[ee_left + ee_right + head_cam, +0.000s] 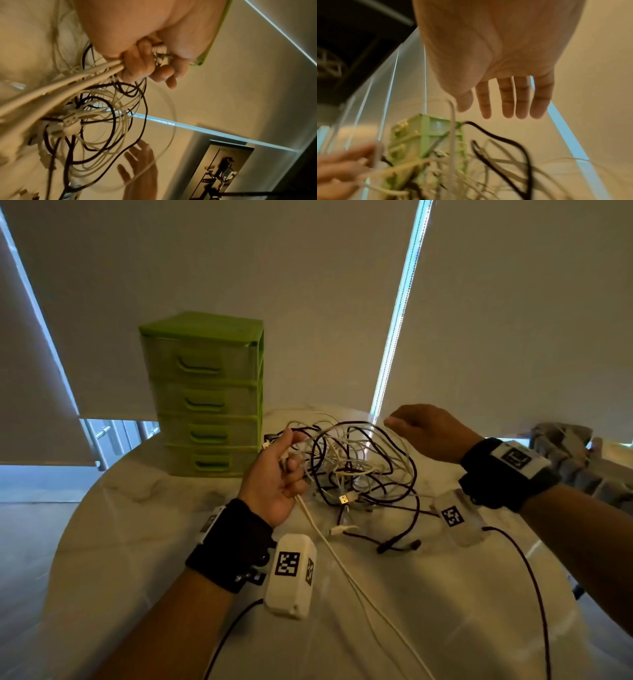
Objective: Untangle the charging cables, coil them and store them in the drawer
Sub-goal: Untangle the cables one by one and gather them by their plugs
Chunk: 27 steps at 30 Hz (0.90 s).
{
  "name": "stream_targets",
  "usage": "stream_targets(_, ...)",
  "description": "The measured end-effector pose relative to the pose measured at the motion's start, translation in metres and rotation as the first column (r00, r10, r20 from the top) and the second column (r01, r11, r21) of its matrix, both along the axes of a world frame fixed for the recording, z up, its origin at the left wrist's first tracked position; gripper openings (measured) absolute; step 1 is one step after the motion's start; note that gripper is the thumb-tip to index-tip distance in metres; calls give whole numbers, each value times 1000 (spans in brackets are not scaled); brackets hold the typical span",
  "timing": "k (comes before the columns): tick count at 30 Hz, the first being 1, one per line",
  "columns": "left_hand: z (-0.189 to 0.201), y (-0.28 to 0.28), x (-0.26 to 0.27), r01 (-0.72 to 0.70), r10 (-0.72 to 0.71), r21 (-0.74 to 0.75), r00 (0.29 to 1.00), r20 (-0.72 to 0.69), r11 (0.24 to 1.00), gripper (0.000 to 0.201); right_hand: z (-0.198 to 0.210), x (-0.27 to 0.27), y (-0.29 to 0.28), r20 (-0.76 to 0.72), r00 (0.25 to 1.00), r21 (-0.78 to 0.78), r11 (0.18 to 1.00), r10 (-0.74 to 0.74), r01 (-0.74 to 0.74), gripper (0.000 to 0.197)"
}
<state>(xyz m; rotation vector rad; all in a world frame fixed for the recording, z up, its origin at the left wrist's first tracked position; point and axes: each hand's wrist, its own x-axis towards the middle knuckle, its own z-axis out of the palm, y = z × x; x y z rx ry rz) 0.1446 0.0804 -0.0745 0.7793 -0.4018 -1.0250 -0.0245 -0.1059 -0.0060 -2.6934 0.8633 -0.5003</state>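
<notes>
Tangled white and black charging cables (356, 470) sit mid-table, right of the green plastic four-drawer unit (205, 395). My left hand (274, 474) grips white strands; my right hand (496, 67) hovers, fingers straight. No legible writing.

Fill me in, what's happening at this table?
A person is sorting a tangle of white and dark charging cables on a round table. The left hand grips a bunch of white cables; the right hand hovers open above the pile, holding nothing. The green drawer unit behind has all drawers closed. Nothing is coiled yet.
</notes>
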Motion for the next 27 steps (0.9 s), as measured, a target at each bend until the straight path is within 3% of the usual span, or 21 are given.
stream_targets(2, -3, 1, 5, 12, -12, 27, 1000, -6, 1000, 22, -18, 4, -20, -140, 989, 95, 993, -57, 71, 47)
stream_targets(4, -4, 1, 7, 27, -29, 52, 999, 24, 998, 22, -37, 12, -31, -239, 971, 332, 941, 18, 64, 62)
stream_targets(7, -5, 1, 7, 28, -33, 71, 997, 73, 997, 23, -54, 29, -22, -305, 930, 543, 840, 203, -5, 38)
stream_targets(9, -5, 3, 7, 14, -21, 78, 996, 86, 997, 23, -50, 39, -10, -345, 897, 556, 830, 275, -41, 21)
stream_targets(11, -6, 5, 8, -6, -1, 78, 996, 93, 997, 23, -38, 48, -8, -332, 902, 507, 859, 276, -76, 23)
stream_targets(14, -5, 9, 12, -42, 37, 55, 996, 84, 998, 21, 0, 56, -18, -45, 998, 244, 969, 46, -34, 22)
stream_targets(16, -5, 10, 13, -61, 57, 45, 994, 88, 997, 22, 28, 55, -20, 260, 965, 47, 999, -39, 27, 14)
stream_targets(17, -6, 11, 14, -68, 63, 46, 993, 96, 997, 22, 36, 53, -20, 370, 929, 21, 999, -31, 25, 10)
stream_targets(19, -7, 11, 15, -75, 69, 48, 991, 111, 996, 22, 46, 47, -14, 421, 906, 126, 987, 41, -103, 36)
stream_targets(21, -7, 11, 14, -81, 74, 53, 990, 121, 995, 22, 40, 40, -6, 332, 936, 284, 935, 113, -213, 54)
stream_targets(24, -7, 12, 12, -96, 87, 63, 988, 129, 993, 22, 16, 32, 4, 363, 924, 239, 946, 124, -221, 31)
stream_targets(26, -7, 13, 9, -106, 96, 66, 985, 144, 992, 21, 3, 31, 9, 514, 853, 196, 954, 95, -225, 16)
stream_targets(27, -7, 12, 7, -109, 97, 67, 982, 162, 992, 19, -3, 31, 11, 580, 810, 210, 943, 92, -257, 18)
